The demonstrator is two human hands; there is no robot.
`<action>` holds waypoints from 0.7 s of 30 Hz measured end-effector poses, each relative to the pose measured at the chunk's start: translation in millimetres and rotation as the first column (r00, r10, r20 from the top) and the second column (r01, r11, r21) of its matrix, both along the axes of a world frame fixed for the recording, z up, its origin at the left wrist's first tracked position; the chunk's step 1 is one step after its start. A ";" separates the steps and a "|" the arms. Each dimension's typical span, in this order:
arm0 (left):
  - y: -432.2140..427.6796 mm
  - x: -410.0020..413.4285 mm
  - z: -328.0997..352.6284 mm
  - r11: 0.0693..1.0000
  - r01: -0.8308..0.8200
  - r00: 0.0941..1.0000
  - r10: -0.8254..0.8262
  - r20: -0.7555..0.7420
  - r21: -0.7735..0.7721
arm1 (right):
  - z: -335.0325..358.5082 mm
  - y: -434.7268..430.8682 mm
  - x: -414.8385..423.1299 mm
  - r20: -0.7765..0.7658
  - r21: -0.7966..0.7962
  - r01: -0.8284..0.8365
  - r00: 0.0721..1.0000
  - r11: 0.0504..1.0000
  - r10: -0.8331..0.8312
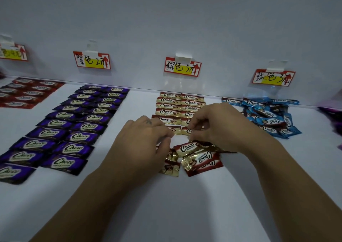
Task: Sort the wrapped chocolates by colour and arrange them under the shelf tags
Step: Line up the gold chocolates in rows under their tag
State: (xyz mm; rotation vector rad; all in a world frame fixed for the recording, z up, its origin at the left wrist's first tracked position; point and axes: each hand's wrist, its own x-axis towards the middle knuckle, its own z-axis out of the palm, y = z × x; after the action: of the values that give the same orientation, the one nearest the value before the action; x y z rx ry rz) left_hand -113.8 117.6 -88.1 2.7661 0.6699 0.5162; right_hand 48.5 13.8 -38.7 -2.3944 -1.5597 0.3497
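Red rows [27,91] upper left and purple rows [74,123] left done, gold rows [177,104] centre under brown tag [182,66] nearly full, left hand [146,136] and right hand [216,125] curled, pinching front gold chocolates [185,131], loose gold pile [196,156] below and blue heap [270,115] right unsorted.

A white shelf [185,204] is seen from above, w/ four shelf tags [182,66] stuck on the back wall. Red chocs [27,93] are laid at far L. Purple chocs [74,123] are set in two neat rows beside them. Brown chocs [172,105] are lined up in two rows under the 3rd tag, & blue chocs [272,115] are heaped at the R. The L hand [146,140] & R hand [220,125] are held w/ bent fingers on the near end of the brown rows; a pinch can't be made out. A small loose pile [199,156] of brown ones is seen just below the hands.
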 end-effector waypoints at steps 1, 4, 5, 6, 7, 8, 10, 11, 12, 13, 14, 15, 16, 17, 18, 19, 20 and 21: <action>0.3 0.5 -0.5 1.000 0.001 1.000 -0.001 0.007 0.005 | -1.7 1.2 0.3 0.008 0.000 -0.002 1.000 1.000 0.002; 0.7 1.6 -0.8 1.000 0.000 1.000 0.000 0.008 0.012 | -4.9 3.6 1.9 0.015 0.012 0.000 1.000 1.000 0.000; 1.0 1.9 -1.1 1.000 0.000 1.000 0.000 -0.006 0.011 | -5.2 4.6 2.2 0.018 0.013 0.002 1.000 1.000 -0.002; 1.1 2.1 -1.1 1.000 0.002 1.000 -0.002 -0.017 0.009 | -5.4 5.6 2.3 0.020 0.015 0.005 1.000 1.000 -0.005; 0.8 1.8 -0.6 1.000 0.003 1.000 -0.003 -0.021 0.009 | -5.3 6.4 2.1 0.020 0.016 0.008 1.000 1.000 -0.009; 0.5 1.8 0.3 1.000 0.002 1.000 -0.002 -0.022 0.009 | -5.2 6.8 2.0 0.017 0.018 0.013 1.000 1.000 -0.013; 0.2 1.7 1.4 1.000 -0.002 0.999 0.003 -0.043 0.010 | -4.8 6.8 2.1 0.014 0.020 0.021 1.000 1.000 -0.021; 0.2 1.5 1.5 1.000 -0.001 0.998 0.002 -0.057 0.009 | -4.9 6.5 1.8 0.010 0.020 0.022 1.000 1.000 -0.023; 0.2 1.3 1.3 1.000 0.000 0.997 0.001 -0.072 0.011 | -5.1 6.3 1.5 0.005 0.023 0.023 1.000 0.999 -0.023; -0.1 1.4 1.5 1.000 0.002 0.996 -0.001 -0.094 0.017 | -5.5 6.2 1.3 0.002 0.024 0.023 1.000 0.999 -0.023; -0.4 1.5 1.4 1.000 0.008 0.993 -0.005 -0.117 0.026 | -5.8 6.2 1.2 0.002 0.025 0.022 1.000 0.999 -0.022; -0.6 1.6 0.6 0.999 0.016 0.991 -0.011 -0.136 0.037 | -5.6 6.0 1.0 0.003 0.025 0.020 1.000 0.999 -0.020; -0.6 1.8 0.2 0.999 0.024 0.989 -0.017 -0.146 0.048 | -5.1 5.9 1.1 0.000 0.029 0.018 1.000 0.999 -0.018; -0.7 1.4 -0.1 0.998 0.030 0.989 -0.022 -0.146 0.052 | -3.9 4.9 1.4 -0.011 0.040 0.017 1.000 0.999 -0.017; -0.5 1.4 -0.3 0.998 0.033 0.991 -0.026 -0.135 0.048 | -2.3 3.2 2.4 -0.026 0.057 0.016 1.000 0.998 -0.015; -0.4 0.7 -0.4 0.999 0.032 0.992 -0.027 -0.120 0.037 | -0.4 0.6 4.3 -0.039 0.077 0.015 0.999 0.997 -0.012; -0.5 0.3 -0.6 0.999 0.033 0.994 -0.030 -0.108 0.025 | 1.9 -2.7 7.0 -0.045 0.095 0.016 0.999 0.995 -0.012; -0.8 -0.1 -1.3 0.999 0.036 0.994 -0.034 -0.102 0.021 | 4.6 -6.9 10.3 -0.044 0.105 0.017 0.999 0.994 -0.012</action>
State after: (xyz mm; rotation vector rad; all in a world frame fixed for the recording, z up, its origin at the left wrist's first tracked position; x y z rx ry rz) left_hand -113.8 116.8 -89.4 2.8364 0.6401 0.3803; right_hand 58.8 6.9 -34.1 -2.3016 -1.5030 0.3065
